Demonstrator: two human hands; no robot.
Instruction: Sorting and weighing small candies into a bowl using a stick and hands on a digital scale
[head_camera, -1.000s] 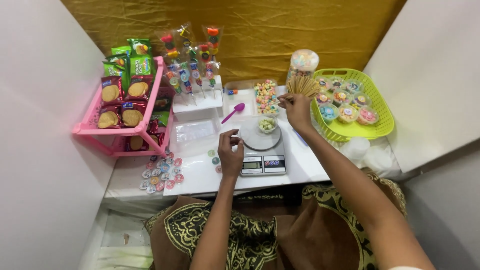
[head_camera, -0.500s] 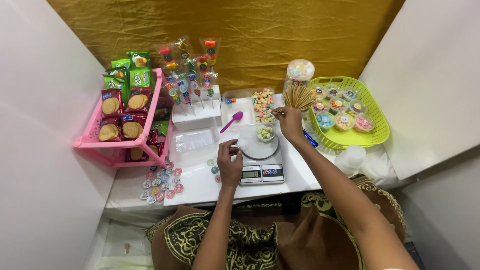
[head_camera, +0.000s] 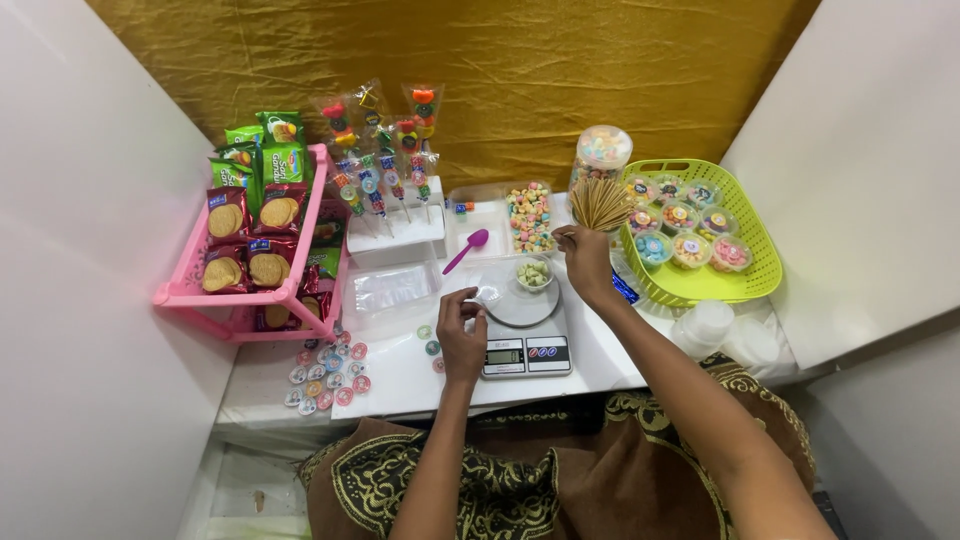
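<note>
My right hand (head_camera: 587, 262) reaches forward beside a bundle of wooden skewers (head_camera: 600, 202), fingers pinched at the bundle's near edge; what it holds is too small to tell. My left hand (head_camera: 461, 332) rests on the white table next to a digital kitchen scale (head_camera: 522, 340), fingertips touching a clear plastic lid (head_camera: 487, 294) at the scale's left rim. A small clear cup of pale candies (head_camera: 534, 271) stands on the scale plate. A tray of mixed coloured candies (head_camera: 530, 215) lies just behind it, with a purple spoon (head_camera: 466, 249) to its left.
A pink rack (head_camera: 190, 290) of biscuit packets stands at the left. Wrapped candy skewers (head_camera: 385, 160) stand in a white block. A lime basket (head_camera: 760, 270) of filled candy cups is at the right, a candy jar (head_camera: 603, 150) behind it. Round stickers (head_camera: 325, 375) lie near the front edge.
The view has shifted slightly. My right hand has stayed by the skewers, and my left hand stays beside the scale.
</note>
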